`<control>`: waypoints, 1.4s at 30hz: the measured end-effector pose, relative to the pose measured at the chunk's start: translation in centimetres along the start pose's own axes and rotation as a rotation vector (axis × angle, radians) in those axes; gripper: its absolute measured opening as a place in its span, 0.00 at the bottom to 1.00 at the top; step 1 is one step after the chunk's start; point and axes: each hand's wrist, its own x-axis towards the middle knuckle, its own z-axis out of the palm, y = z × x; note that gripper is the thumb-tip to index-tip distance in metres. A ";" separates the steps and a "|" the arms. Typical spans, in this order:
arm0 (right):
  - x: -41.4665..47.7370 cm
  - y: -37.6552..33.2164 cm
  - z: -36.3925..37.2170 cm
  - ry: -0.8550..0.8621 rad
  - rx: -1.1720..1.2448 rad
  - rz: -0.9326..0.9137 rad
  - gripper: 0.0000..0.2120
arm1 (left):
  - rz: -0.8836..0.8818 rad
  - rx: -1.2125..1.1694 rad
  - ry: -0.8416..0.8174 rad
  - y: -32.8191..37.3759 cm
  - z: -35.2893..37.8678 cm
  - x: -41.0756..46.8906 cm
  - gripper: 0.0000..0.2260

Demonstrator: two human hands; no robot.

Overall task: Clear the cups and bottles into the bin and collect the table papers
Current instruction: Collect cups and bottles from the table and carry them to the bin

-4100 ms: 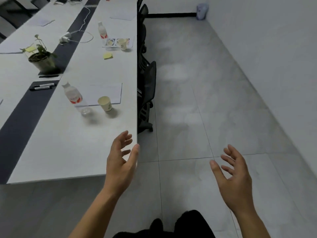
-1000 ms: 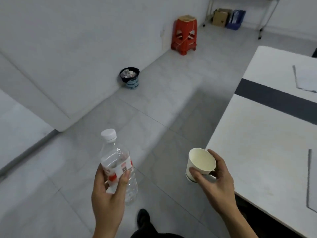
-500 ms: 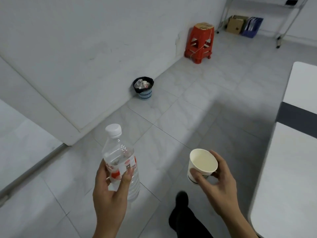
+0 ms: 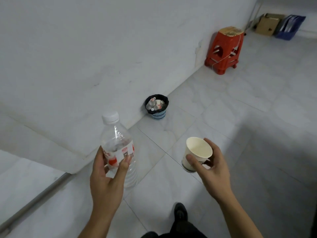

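Floor (image 4: 223, 117) now fills the frame; the white surface seen at right a moment ago has slid out of view, and the bin (image 4: 157, 107) sits larger, near centre against the wall, so the carry is closing in. Left hand (image 4: 107, 179) has its fingers wrapped around the clear bottle (image 4: 118, 143), lower centre-left. Right hand (image 4: 213, 169) has its fingers closed around the paper cup (image 4: 196, 153), lower centre-right. Bin contents look like bottles, too small to sort. Papers are out of frame.
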 end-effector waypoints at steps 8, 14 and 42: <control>17.7 -1.8 8.0 -0.050 -0.080 0.015 0.32 | -0.071 -0.090 0.060 -2.9 6.1 17.2 0.26; 32.3 -2.1 15.3 -0.044 -0.133 0.072 0.32 | -0.161 -0.106 0.039 -6.9 11.9 33.3 0.23; 84.1 2.4 24.3 -0.078 -0.214 0.392 0.35 | -0.317 0.055 -0.305 -12.6 48.1 77.9 0.21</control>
